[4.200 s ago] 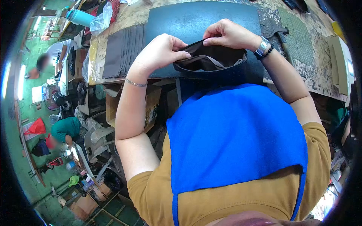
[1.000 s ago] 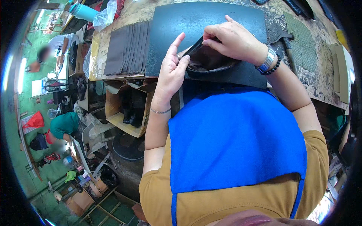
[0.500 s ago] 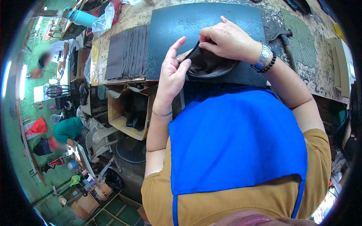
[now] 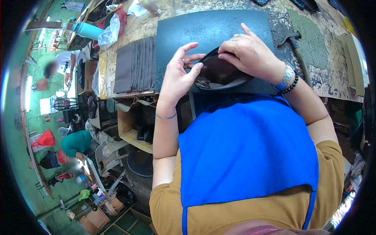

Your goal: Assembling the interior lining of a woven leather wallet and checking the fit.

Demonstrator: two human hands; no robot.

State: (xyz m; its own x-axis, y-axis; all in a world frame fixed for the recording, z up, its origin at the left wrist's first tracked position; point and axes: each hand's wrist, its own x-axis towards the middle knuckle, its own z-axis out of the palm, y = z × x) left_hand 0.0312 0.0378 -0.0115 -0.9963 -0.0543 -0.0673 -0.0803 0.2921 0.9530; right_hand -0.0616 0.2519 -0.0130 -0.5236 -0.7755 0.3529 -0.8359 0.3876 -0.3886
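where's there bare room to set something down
The black mat is bare beyond the left hand, right hand and open dark pouch. So is worn bench top between the hammer, green sheet and beige box. The left is crowded with overlapping dark sheets, a plastic bag and turquoise bottle.

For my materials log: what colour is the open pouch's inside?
The pouch's inside is dark brown; head view shows it best.

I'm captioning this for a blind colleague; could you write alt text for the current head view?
A bare left hand and right hand hold the rim of an open dark pouch over a dark board on a worn workbench. Overlapping brown sheets lie to the left, a hammer to the right.
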